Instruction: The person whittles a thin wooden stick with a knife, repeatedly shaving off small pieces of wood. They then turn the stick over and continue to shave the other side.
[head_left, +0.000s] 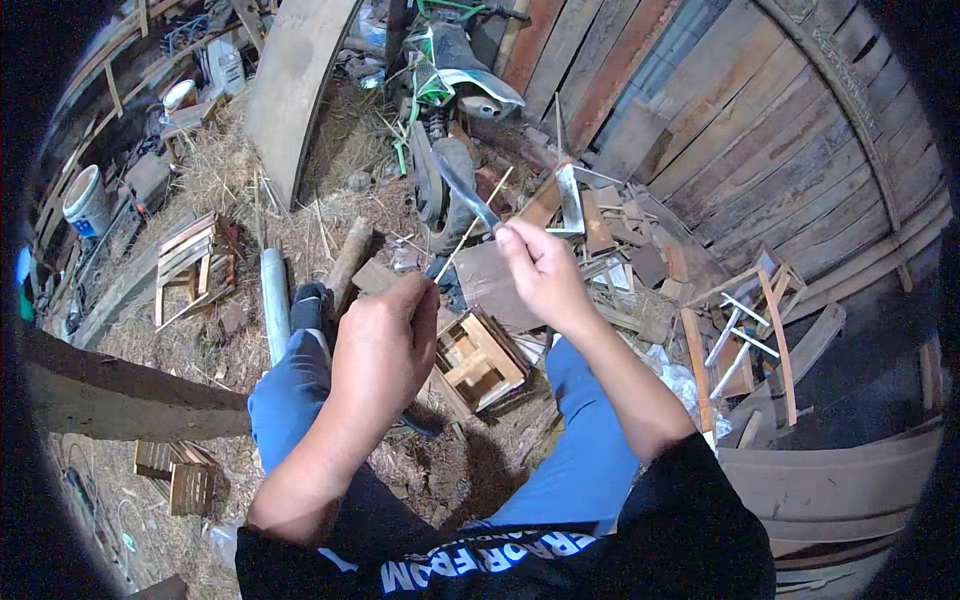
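Note:
My left hand (380,345) is closed around the lower end of a thin wooden stick (476,222), which slants up and away to the right. In my right hand (545,270) is a knife (468,195), gripped near the handle, its blade pointing up and to the left. The blade crosses close to the stick in this view. Below my hands, between my knees, a small slatted wooden box (483,362) rests on the straw-covered ground. A flat brown board (497,285) lies just beyond it, partly hidden by my right hand.
Another slatted wooden frame (195,268) stands on the left, with small crates (190,478) at lower left. A pale pole (275,305) lies beside my foot. Wood scraps (640,245) pile up against the plank wall (770,130) on the right. A white bucket (87,202) sits far left.

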